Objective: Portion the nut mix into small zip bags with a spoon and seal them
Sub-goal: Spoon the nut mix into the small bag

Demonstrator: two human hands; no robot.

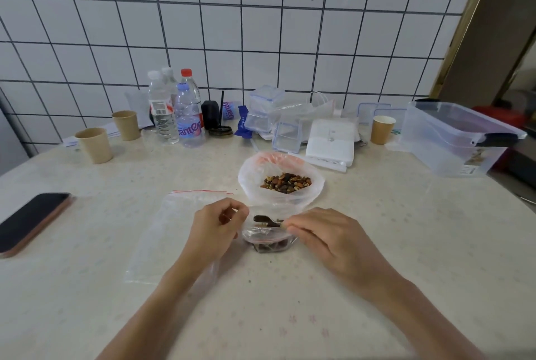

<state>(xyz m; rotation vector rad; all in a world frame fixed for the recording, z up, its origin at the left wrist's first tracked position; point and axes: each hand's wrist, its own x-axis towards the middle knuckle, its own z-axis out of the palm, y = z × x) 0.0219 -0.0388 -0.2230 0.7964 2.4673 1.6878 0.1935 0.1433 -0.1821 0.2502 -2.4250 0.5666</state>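
A: How far along is the portioning judged to be?

B: Left of the left hand [216, 226] a flat pile of empty zip bags [171, 232] is seen on the tabletop [406, 243], so bags appear to be left to fill. Between the two hands a small zip bag [269, 239] is held, with some dark nut mix already inside. Its red zip line is not yet seen pressed closed, so sealing is judged to be the step in hand.

A: How are the fingers set?

B: The left fingers [232, 214] are curled and pinched on the bag's left top edge; the fingers of the right hand [327, 239] are pinched on its right top edge.

A: And the bag's direction?

B: Its long axis is laid left to right between the fingertips, mouth upward and away from the person. A dark spoon [265, 219] is seen just beyond the bag's mouth, lengthwise left to right. Beyond the fingertips the large open bag of nut mix [285, 182] is found.
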